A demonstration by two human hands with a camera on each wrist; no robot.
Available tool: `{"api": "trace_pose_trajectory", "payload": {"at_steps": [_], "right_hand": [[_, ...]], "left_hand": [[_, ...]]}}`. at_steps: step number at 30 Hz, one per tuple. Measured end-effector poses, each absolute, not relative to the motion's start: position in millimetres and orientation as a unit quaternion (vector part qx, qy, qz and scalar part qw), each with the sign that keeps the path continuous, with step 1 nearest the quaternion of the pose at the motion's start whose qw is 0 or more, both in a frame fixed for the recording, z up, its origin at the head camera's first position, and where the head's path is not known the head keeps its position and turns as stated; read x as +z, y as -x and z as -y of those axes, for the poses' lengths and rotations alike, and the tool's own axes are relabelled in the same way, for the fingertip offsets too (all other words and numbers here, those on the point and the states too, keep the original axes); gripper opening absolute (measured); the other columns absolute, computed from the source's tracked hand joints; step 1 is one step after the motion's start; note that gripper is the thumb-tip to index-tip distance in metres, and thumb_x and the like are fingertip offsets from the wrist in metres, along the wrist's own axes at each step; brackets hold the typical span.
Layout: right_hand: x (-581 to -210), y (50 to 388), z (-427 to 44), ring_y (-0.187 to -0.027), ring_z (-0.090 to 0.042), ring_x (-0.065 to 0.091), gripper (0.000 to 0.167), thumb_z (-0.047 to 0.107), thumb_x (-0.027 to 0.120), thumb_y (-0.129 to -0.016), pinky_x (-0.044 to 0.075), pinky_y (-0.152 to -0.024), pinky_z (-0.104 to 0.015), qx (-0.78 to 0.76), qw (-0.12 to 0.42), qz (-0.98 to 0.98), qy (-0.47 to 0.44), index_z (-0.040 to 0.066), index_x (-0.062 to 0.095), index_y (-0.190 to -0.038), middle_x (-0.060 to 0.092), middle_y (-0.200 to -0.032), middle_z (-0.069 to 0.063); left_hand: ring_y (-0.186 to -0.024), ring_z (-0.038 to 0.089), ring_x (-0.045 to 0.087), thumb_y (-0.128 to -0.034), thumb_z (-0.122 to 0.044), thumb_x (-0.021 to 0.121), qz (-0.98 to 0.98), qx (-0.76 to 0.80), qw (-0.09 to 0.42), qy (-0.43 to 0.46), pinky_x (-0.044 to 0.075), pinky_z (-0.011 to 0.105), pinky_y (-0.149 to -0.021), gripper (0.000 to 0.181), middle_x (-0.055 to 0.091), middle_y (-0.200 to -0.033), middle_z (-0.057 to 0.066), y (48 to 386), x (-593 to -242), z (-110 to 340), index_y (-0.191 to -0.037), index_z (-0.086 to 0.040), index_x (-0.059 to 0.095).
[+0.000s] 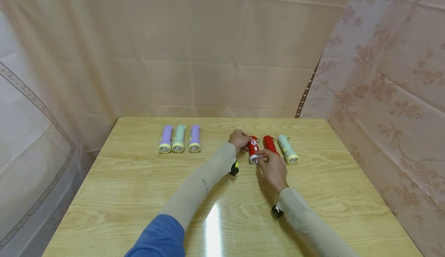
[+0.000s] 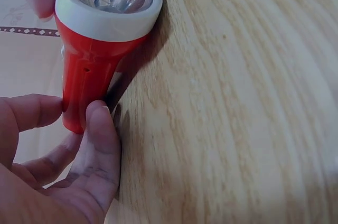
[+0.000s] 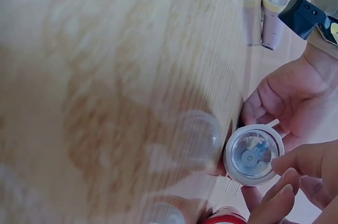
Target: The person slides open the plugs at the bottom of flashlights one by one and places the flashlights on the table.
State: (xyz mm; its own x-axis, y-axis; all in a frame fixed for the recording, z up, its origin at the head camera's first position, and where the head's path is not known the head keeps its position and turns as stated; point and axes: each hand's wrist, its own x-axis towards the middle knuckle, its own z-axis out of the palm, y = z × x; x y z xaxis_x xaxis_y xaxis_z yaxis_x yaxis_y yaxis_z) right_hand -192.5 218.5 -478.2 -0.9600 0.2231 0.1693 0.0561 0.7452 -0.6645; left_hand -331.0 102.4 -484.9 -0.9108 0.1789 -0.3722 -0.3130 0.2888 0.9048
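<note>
A red flashlight with a white head lies on the wooden table, its lens toward the near edge. My left hand holds its tail end; in the left wrist view the thumb and a finger of that hand pinch the red body. My right hand is at the head end, and in the right wrist view its fingers grip the white rim. Just right of it lies a second red flashlight, partly hidden by my right hand.
A green flashlight lies at the right end of the row. Farther left on the table are a purple flashlight, a green one and another purple one. Curtains hang behind and at both sides.
</note>
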Motion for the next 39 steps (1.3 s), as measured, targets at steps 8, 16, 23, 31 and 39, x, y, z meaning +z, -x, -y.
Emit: {"api": "trace_pose_trajectory", "payload": {"at_steps": [8, 16, 23, 31, 39], "right_hand": [[-479.5, 192.7, -217.1, -0.087, -0.022, 0.067, 0.022, 0.01, 0.068, -0.091, 0.046, -0.064, -0.034, 0.355, 0.123, 0.922, 0.09, 0.016, 0.078, -0.109, 0.077, -0.104, -0.003], [-478.7, 194.5, -212.1, -0.089, -0.027, 0.065, 0.022, 0.009, 0.067, -0.09, 0.046, -0.064, -0.038, 0.346, 0.134, 0.925, 0.074, 0.01, 0.078, -0.109, 0.076, -0.106, -0.01], [-479.9, 191.7, -210.9, -0.103, -0.032, 0.064, 0.021, 0.011, 0.066, -0.091, 0.049, -0.081, -0.048, 0.348, 0.138, 0.925, 0.069, 0.008, 0.077, -0.109, 0.071, -0.109, -0.014], [-472.2, 182.5, -203.4, -0.099, -0.032, 0.059, 0.023, 0.02, 0.072, -0.093, 0.047, -0.077, -0.046, 0.351, 0.132, 0.925, 0.062, 0.007, 0.075, -0.111, 0.063, -0.109, -0.015], [-471.3, 173.8, -197.8, -0.096, -0.03, 0.061, 0.021, 0.025, 0.071, -0.095, 0.045, -0.075, -0.042, 0.363, 0.131, 0.921, 0.05, 0.008, 0.075, -0.108, 0.068, -0.104, -0.012]], "left_hand": [[-0.055, 0.02, 0.063, -0.0954, -0.011, 0.073, -0.773, 0.598, 0.209, 0.043, 0.056, 0.032, -0.049, 0.011, 0.071, -0.077, 0.01, 336.4, -492.2, -101.4, -0.101, -0.003, 0.069], [-0.061, 0.02, 0.066, -0.0966, -0.013, 0.073, -0.782, 0.593, 0.191, 0.026, 0.057, 0.03, -0.052, 0.012, 0.07, -0.08, 0.01, 328.0, -488.9, -93.6, -0.099, -0.003, 0.066], [-0.067, 0.022, 0.068, -0.0978, -0.013, 0.071, -0.804, 0.571, 0.166, -0.025, 0.055, 0.029, -0.054, 0.011, 0.072, -0.083, 0.016, 321.3, -488.5, -78.1, -0.096, -0.003, 0.065], [-0.079, 0.026, 0.072, -0.101, -0.018, 0.068, -0.803, 0.562, 0.179, -0.08, 0.06, 0.034, -0.066, 0.015, 0.074, -0.091, 0.016, 307.2, -482.4, -58.2, -0.101, -0.003, 0.071], [-0.089, 0.03, 0.071, -0.1033, -0.019, 0.065, -0.794, 0.551, 0.202, -0.16, 0.061, 0.038, -0.075, 0.021, 0.072, -0.093, 0.01, 284.6, -473.9, -36.3, -0.107, 0.0, 0.071]]}}
